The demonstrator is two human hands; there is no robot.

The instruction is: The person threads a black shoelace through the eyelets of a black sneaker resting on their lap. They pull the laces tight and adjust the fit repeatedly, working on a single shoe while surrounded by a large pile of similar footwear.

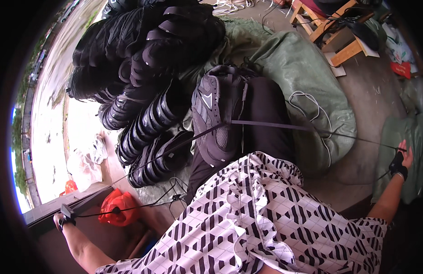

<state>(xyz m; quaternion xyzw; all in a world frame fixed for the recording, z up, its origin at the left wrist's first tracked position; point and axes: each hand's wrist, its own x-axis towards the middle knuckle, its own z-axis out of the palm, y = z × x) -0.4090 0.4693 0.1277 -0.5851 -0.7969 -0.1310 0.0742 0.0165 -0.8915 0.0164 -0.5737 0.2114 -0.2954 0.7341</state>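
A dark grey athletic shoe (pixel 215 121) with a pale side mark rests on my lap, over my dark-trousered legs. A long dark cord (pixel 271 124) runs taut from the shoe's middle out to both sides. Far to the lower left, my left hand (pixel 60 220) is closed at the cord's left end, its fingers partly hidden by a small grey piece beside it. Out at the right, my right hand (pixel 404 157) grips the cord's other end at its fingers. Both wrists carry black bands with thin black cables.
Stacks of dark shoes (pixel 143 59) lie ahead and to the left. A green woven sack (pixel 307 68) with white string spreads beyond my knees. At the left are a red plastic bag (pixel 118 206) and a clear bag (pixel 86 164). A wooden stool (pixel 344 50) stands at the far right.
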